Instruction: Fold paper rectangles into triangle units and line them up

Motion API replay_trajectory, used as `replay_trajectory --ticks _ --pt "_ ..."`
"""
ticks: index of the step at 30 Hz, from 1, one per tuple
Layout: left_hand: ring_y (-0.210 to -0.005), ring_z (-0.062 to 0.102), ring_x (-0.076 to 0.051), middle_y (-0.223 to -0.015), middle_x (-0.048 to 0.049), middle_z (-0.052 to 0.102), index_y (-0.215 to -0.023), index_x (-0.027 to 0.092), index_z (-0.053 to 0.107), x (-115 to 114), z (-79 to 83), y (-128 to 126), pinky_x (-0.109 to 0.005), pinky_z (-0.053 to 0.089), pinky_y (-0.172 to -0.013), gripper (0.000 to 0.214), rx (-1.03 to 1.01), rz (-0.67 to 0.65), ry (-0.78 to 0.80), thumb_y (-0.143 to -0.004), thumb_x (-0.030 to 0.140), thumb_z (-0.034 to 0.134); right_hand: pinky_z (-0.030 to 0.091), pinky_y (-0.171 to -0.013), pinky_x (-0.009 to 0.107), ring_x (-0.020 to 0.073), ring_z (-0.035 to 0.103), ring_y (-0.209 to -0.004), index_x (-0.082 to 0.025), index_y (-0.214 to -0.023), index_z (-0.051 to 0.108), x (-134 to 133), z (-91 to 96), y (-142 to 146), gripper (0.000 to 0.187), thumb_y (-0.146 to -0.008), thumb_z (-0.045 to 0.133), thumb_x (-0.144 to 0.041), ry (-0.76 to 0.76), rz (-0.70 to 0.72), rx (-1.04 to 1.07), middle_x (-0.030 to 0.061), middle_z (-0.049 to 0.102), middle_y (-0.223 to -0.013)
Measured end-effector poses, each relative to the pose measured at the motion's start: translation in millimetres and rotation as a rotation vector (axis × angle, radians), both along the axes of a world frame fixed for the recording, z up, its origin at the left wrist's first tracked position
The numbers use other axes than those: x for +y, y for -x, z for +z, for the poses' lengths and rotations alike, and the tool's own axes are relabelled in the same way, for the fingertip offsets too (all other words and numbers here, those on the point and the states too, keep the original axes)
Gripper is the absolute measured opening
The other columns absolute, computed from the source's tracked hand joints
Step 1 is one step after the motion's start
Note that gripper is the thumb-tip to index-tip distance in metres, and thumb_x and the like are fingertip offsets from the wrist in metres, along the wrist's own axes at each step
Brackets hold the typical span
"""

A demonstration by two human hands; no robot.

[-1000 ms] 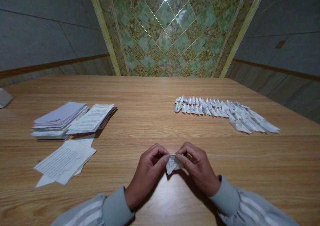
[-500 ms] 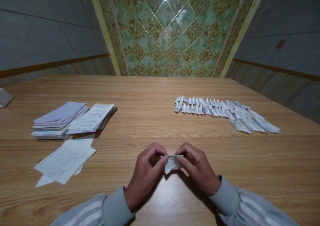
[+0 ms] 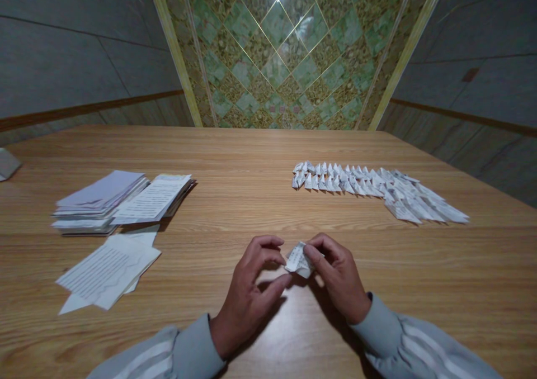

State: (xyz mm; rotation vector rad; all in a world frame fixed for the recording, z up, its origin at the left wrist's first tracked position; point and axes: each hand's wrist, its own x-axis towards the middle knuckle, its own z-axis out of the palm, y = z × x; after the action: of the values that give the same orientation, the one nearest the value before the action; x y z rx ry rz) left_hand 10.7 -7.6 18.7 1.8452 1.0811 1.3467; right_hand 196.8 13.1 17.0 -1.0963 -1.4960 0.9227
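A small folded piece of printed paper (image 3: pixel 298 259) is pinched between the thumb and fingers of my right hand (image 3: pixel 338 275), just above the wooden table. My left hand (image 3: pixel 254 292) is beside the paper's left edge, its thumb and fingers spread apart. Its fingertips come close to the paper; whether one still touches it, I cannot tell. The paper's far side and some of my right fingers are hidden.
Rows of small folded paper pieces (image 3: pixel 335 180) stand at the back right, with longer folded ones (image 3: pixel 419 203) beside them. To the left are a stack of paper sheets (image 3: pixel 100 200), a printed pile (image 3: pixel 155 197) and loose printed sheets (image 3: pixel 111 267) on the table (image 3: pixel 235 183).
My left fingers have opened and come off their pinch on the paper. The paper has turned and moved slightly up and right in my right hand.
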Motion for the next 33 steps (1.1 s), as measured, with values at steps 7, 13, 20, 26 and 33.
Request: replay_trajectory --ticks 7,13,20,26,33 --pt "-0.104 0.057 -0.022 -0.111 -0.0066 0.057 -0.093 0.026 0.071 1.7 -5.9 -0.3 -0.033 0.049 -0.086 0.013 0.164 0.004 -0.142 -0.085 0.015 0.070 0.044 -0.061 0.026 0.0149 0.055 -0.066 -0.018 -0.078 0.062 -0.7 -0.5 4.1 0.026 -0.091 0.060 -0.041 0.054 0.024 0.052 0.0002 0.060 -0.071" --pt "-0.097 0.061 -0.021 -0.101 -0.0056 0.063 -0.083 0.022 0.069 3.3 -2.0 0.3 -0.030 0.050 -0.082 0.005 0.071 -0.012 0.062 -0.087 0.021 0.067 0.043 -0.060 0.024 0.0141 0.052 -0.067 -0.019 -0.082 0.058 -4.3 0.9 6.4 0.025 -0.094 0.053 -0.041 0.040 0.079 0.018 -0.0008 0.057 -0.071" --pt "-0.093 0.064 -0.019 -0.097 -0.0047 0.068 -0.080 0.021 0.068 5.4 -3.5 -0.3 -0.029 0.049 -0.082 0.007 -0.014 -0.092 0.116 -0.087 0.018 0.066 0.040 -0.056 0.023 0.0129 0.052 -0.063 -0.018 -0.084 0.062 -4.7 5.7 7.0 0.017 -0.083 0.067 -0.035 0.119 0.188 -0.050 -0.0021 0.059 -0.071" --pt "-0.094 0.066 -0.020 -0.100 -0.0048 0.068 -0.097 0.022 0.064 2.4 -1.4 -3.3 -0.032 0.053 -0.083 0.017 -0.174 -0.090 0.269 -0.082 0.017 0.069 0.039 -0.053 0.023 0.0121 0.049 -0.058 -0.018 -0.082 0.061 -3.2 5.6 6.1 0.023 -0.080 0.070 -0.039 0.204 0.190 0.111 -0.0031 0.057 -0.067" --pt "-0.083 0.067 -0.018 -0.091 -0.0034 0.071 -0.099 0.019 0.066 2.7 -3.9 -6.2 -0.028 0.053 -0.073 0.023 -0.274 -0.093 0.429 -0.076 0.015 0.070 0.041 -0.058 0.024 0.0131 0.052 -0.064 -0.018 -0.081 0.059 -5.6 3.9 6.3 0.024 -0.081 0.071 -0.040 0.210 0.238 0.161 -0.0017 0.059 -0.071"
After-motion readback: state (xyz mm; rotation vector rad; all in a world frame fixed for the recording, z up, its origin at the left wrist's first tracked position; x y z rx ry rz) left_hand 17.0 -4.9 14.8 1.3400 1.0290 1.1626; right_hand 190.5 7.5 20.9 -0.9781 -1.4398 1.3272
